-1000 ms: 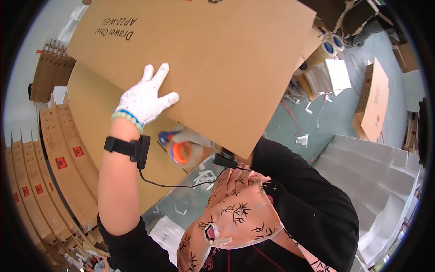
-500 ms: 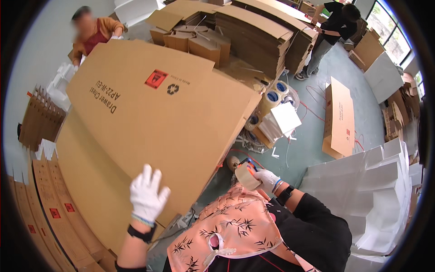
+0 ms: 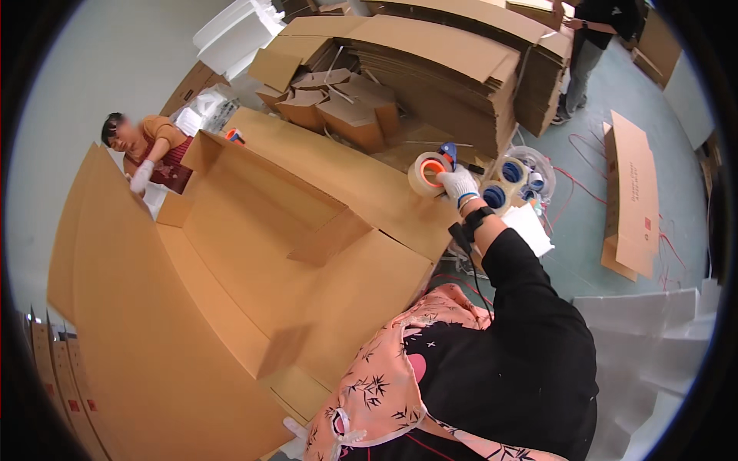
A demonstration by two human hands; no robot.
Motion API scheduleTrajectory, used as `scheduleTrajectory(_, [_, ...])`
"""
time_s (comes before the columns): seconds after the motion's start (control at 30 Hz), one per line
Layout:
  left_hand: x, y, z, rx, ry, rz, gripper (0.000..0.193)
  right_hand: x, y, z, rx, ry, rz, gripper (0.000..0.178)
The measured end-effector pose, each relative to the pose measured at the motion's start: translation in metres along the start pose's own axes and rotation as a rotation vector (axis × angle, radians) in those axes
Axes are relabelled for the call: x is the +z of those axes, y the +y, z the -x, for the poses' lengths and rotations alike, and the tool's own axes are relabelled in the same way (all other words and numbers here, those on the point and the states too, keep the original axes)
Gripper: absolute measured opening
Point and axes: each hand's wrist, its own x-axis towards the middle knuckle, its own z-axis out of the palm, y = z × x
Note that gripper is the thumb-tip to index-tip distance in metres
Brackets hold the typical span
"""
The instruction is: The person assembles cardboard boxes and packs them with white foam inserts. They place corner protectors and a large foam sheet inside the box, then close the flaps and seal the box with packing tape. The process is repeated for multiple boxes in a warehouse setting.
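My right hand (image 3: 458,184), in a white glove, is closed around a tape dispenser (image 3: 432,172) with a blue handle and a clear roll on an orange core. It is held over the far right edge of the worktable. A large brown carton (image 3: 254,223) lies opened out in front of me, its plain inside showing. One long panel (image 3: 131,300) stands raised on the left, and small end flaps (image 3: 284,349) stick up. Low in the picture, a bit of my gloved left hand (image 3: 294,430) shows by that panel's near corner; most of its fingers are hidden.
A co-worker (image 3: 157,150) has a gloved hand at the carton's far end. An orange-cored tape roll (image 3: 234,136) lies nearby. Folded cartons (image 3: 430,61) are stacked beyond; tape rolls (image 3: 503,184) sit at the right. White foam (image 3: 646,346) stands right; another person (image 3: 588,54) is farther back.
The printed panel has turned away and the carton's inside now shows. My right hand has moved forward with the tape dispenser. My left hand has dropped low, mostly out of sight.
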Motion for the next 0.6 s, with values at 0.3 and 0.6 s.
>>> scheduleTrajectory(0.3, [-0.011, -0.007, -0.004, -0.568, 0.072, 0.034, 0.067, 0.032, -0.014, -0.133, -0.096, -0.033, 0.647, 0.047])
scheduleTrajectory(0.6, [0.004, -0.002, 0.012, -0.834, 0.092, 0.093, 0.065, 0.037, -0.03, -0.143, -0.21, 0.103, 0.879, 0.052])
